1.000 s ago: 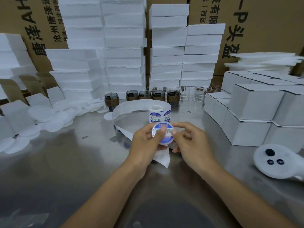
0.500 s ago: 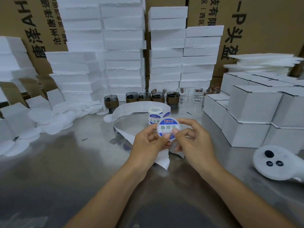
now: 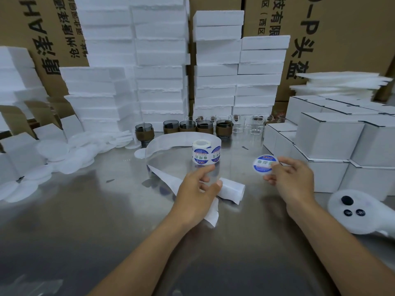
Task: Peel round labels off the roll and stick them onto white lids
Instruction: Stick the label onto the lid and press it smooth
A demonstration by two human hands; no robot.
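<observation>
Round white blue-labelled lid, released by the open, empty left hand, moves right, pinched by the right hand: labelling done.

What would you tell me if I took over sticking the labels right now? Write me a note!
Left hand: open, holds nothing, above the spent backing strip, just short of the label roll.
Right hand: pinches a labelled lid above the steel table.
Done: that lid has its blue round label on.
Left: put it down, take a plain white lid from the pile on the left, peel the next label, stick it on.
</observation>
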